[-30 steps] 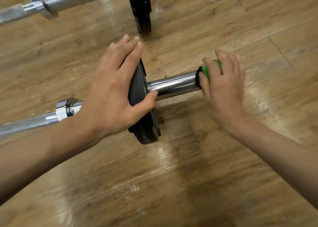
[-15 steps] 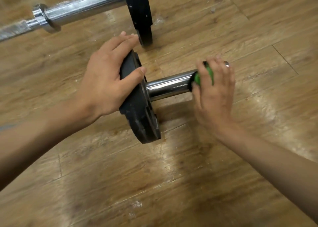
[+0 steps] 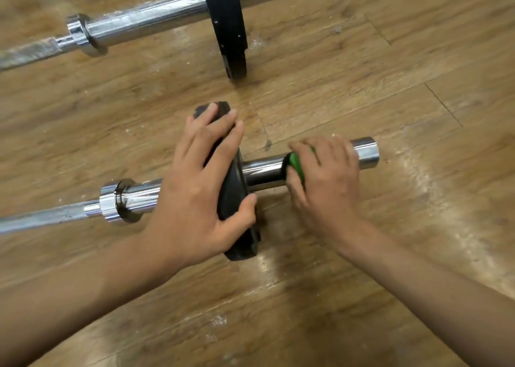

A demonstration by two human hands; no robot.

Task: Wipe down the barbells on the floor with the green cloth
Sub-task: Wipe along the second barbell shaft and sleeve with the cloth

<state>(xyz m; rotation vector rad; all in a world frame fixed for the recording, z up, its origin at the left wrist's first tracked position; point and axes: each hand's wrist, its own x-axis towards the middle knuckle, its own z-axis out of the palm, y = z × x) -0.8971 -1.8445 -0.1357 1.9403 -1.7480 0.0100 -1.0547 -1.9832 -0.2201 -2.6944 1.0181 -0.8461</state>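
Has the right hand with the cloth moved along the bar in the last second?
Yes. The right hand has slid the green cloth toward the black plate, baring the sleeve's end.

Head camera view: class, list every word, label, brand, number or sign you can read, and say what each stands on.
No text can be read anywhere.
The near plate, held by the left hand, the far plate, the near bar, the far bar and the green cloth under the right hand show no legible marking.
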